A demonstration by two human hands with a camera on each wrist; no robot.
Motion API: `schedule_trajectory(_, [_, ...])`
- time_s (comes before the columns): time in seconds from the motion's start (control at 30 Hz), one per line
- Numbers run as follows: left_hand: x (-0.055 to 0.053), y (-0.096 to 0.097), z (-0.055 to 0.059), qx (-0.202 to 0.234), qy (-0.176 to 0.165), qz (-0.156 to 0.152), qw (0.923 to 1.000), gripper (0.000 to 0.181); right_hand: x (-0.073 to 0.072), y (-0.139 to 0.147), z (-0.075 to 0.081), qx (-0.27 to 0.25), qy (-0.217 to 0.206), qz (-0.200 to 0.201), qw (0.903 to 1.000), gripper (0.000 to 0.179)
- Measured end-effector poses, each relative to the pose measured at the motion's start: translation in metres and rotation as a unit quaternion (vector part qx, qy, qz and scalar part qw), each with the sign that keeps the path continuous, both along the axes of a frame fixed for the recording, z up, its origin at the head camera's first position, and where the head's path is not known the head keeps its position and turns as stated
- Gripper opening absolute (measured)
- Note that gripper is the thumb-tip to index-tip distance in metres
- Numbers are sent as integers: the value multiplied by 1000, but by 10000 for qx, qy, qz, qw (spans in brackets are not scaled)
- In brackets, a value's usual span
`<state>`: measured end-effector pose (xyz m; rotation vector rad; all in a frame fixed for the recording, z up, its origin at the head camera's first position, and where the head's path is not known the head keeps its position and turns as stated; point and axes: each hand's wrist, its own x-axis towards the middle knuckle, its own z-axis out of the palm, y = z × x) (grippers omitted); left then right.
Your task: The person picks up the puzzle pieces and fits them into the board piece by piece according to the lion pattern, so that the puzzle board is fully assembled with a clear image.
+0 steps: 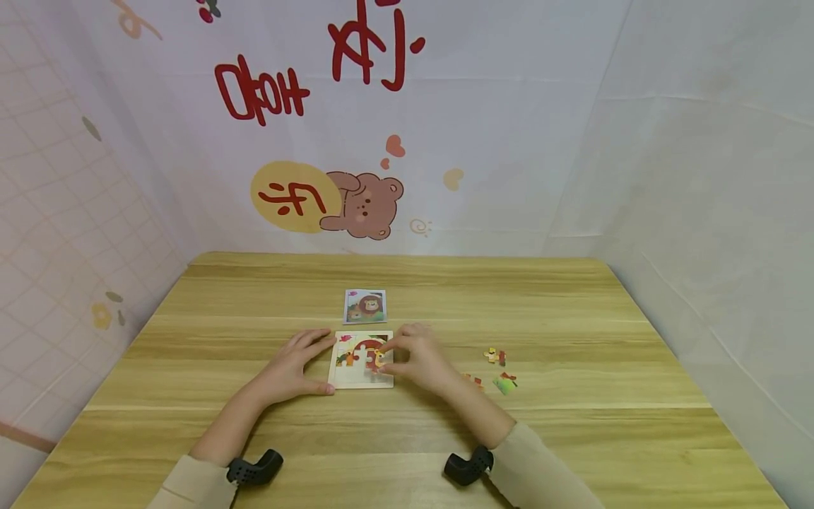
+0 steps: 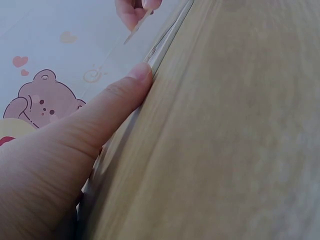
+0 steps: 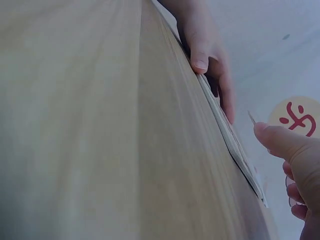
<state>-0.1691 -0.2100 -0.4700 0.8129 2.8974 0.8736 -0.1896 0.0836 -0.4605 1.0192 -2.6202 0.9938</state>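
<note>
A puzzle tray (image 1: 362,385) with a pale rim lies on the table, partly filled with picture pieces. My left hand (image 1: 295,367) rests along its left side, fingers extended near the far corner and thumb (image 2: 125,92) pressed at the near corner. Over the tray's right part, my right hand (image 1: 416,357) pinches a yellow and red puzzle piece (image 1: 380,359) between thumb and fingers. That piece appears edge-on in the right wrist view, a thin puzzle piece (image 3: 251,117) at the thumb tip, held above the tray (image 3: 237,155).
Behind the tray lies a small lion picture card (image 1: 365,307). Loose puzzle pieces lie right of my right hand: a yellow and red piece (image 1: 494,355), a green piece (image 1: 505,383) and an orange piece (image 1: 474,380) partly behind the forearm. A printed cloth (image 1: 509,127) hangs behind the table.
</note>
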Motion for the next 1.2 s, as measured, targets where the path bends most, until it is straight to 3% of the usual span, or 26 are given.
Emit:
schedule_trajectory(0.13, [0, 0, 0, -12, -69, 17, 10000, 98, -2, -7, -1, 36, -94, -7, 9999, 26])
schedule_trajectory(0.37, [0, 0, -2, 62, 178, -47, 9998, 95, -6, -15, -7, 120, -123, -78, 9998, 26])
schedule_trajectory(0.73, [0, 1, -2, -30, 19, -18, 10000, 96, -13, -22, -11, 171, -108, -129, 9997, 25])
schedule_trajectory(1.2, [-1, -1, -3, 9, 61, -46, 10000, 96, -16, -28, -13, 369, -307, -215, 9986, 26])
